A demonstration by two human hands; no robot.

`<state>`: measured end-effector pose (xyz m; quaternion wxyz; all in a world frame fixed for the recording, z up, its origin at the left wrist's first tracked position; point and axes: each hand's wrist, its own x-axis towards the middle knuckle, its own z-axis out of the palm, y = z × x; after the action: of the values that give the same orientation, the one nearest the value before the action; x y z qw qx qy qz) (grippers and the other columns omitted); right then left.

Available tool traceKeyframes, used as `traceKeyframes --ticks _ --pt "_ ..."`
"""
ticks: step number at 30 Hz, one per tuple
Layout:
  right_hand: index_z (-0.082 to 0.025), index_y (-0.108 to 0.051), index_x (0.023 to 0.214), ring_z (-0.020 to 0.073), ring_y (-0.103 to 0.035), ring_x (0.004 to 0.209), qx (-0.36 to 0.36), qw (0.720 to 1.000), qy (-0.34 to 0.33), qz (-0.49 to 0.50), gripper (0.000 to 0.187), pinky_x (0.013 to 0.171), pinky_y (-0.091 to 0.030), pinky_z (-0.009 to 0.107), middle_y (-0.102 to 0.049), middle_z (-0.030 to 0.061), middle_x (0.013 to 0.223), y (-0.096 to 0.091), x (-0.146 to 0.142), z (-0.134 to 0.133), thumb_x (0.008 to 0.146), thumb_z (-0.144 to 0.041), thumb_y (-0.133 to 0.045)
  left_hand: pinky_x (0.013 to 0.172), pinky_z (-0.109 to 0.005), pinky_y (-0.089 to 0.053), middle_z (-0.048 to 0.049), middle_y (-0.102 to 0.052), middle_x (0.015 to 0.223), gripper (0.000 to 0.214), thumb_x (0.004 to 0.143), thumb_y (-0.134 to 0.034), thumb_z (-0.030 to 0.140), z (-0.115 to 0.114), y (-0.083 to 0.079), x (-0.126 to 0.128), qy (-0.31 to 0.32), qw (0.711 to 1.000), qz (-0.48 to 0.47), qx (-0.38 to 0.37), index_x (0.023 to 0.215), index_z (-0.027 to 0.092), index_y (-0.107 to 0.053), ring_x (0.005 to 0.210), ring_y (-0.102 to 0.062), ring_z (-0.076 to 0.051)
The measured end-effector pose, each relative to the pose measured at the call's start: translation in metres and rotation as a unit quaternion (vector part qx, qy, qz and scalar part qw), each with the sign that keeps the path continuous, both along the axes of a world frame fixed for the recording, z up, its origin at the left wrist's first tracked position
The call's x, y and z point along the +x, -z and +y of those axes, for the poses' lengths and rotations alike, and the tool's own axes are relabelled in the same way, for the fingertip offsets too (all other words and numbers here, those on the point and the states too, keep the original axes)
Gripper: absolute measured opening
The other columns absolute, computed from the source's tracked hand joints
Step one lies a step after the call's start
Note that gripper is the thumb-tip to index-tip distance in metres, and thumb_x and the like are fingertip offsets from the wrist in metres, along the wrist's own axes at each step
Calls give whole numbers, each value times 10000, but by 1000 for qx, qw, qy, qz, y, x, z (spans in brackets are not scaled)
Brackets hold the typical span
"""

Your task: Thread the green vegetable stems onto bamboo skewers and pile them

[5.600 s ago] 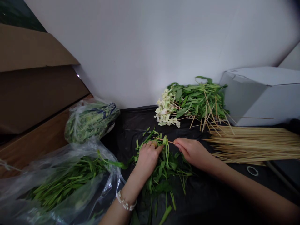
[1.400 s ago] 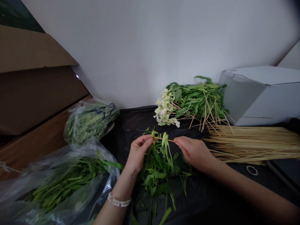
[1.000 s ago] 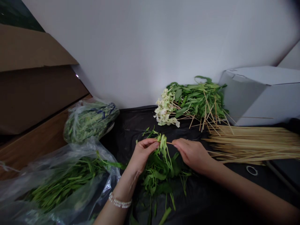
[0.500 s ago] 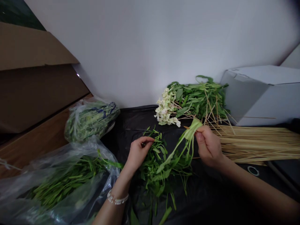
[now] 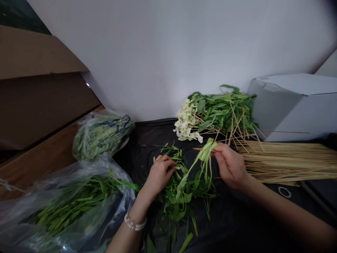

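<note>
My right hand [image 5: 229, 165] pinches a thin wooden skewer [image 5: 198, 149] with folded green stems threaded on it; the stems [image 5: 196, 165] hang down and left from it. My left hand [image 5: 160, 173] is closed, its fingertips gripping a stem in the loose pile of leafy greens [image 5: 181, 196] on the black sheet [image 5: 231, 218]. A bead bracelet [image 5: 134, 225] sits on the left wrist.
Filled skewers of greens [image 5: 223, 112] and white vegetable pieces [image 5: 185, 121] lie by the wall. A heap of bare skewers [image 5: 286, 161] spreads right, before a white box [image 5: 295, 105]. Two plastic bags of greens [image 5: 100, 135] [image 5: 68, 203] and a cardboard box [image 5: 39, 88] are on the left. A rubber band [image 5: 283, 192] lies right.
My right hand lifted the loaded skewer up and right out of the pile, then brought it slightly back left. My left hand let go of it and dropped onto the loose greens.
</note>
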<state>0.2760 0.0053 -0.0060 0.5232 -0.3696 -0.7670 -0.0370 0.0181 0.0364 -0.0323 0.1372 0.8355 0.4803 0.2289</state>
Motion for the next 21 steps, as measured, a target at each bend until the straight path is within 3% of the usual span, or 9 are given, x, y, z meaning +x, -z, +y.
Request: traceKeyframes --ticks 2,4,6,10,13,17,21 --pt "-214 -514 1019 162 -620 742 0 1000 -2 -2 178 673 -481 287 -633 33 844 0 0 0 933 -103 -406 891 -377 -428 -68 -690 941 105 826 -657 212 2 -2 0 -14 995 -100 -22 878 215 -749 949 -595 -233" --pt "-212 -513 1018 163 -617 740 -3 1000 -3 -3 175 671 -482 290 -628 34 842 1 0 1 934 -104 -404 894 -361 -441 -74 -709 979 106 827 -665 251 3 -5 0 -31 971 -227 -72 883 200 -740 959 -622 -227" --pt "-210 -513 1020 164 -616 737 -7 1000 -3 -2 176 668 -484 294 -625 36 839 1 0 1 937 -105 -400 877 -333 -458 -78 -730 990 151 813 -693 300 3 -10 0 -48 925 -348 -145 902 184 -731 945 -644 -213" --pt "-207 -516 1028 162 -617 749 -15 1000 -11 -2 184 684 -491 297 -623 39 844 2 0 0 939 -99 -397 850 -283 -480 -53 -750 895 268 741 -780 380 -1 -18 1 -65 804 -525 -272 895 170 -719 886 -662 -171" --pt "-203 -516 1026 159 -616 747 -12 1000 -13 -3 182 685 -493 294 -622 39 842 4 1 0 938 -95 -400 789 -239 -497 -34 -740 831 302 699 -821 367 -2 -20 2 -69 750 -583 -305 897 162 -722 809 -658 -131" --pt "-202 -521 1032 162 -619 755 -19 1000 -20 -3 184 691 -497 299 -628 42 846 5 1 1 937 -96 -404 715 -195 -503 -34 -725 801 307 692 -834 328 -2 -24 2 -69 725 -604 -322 916 148 -728 752 -646 -106" --pt "-201 -522 1042 158 -624 759 -22 1000 -18 0 189 698 -500 294 -634 40 853 5 1 1 938 -96 -404 674 -187 -507 -23 -693 750 273 691 -836 284 -9 -42 -6 -39 691 -640 -334 902 145 -731 708 -630 -100"
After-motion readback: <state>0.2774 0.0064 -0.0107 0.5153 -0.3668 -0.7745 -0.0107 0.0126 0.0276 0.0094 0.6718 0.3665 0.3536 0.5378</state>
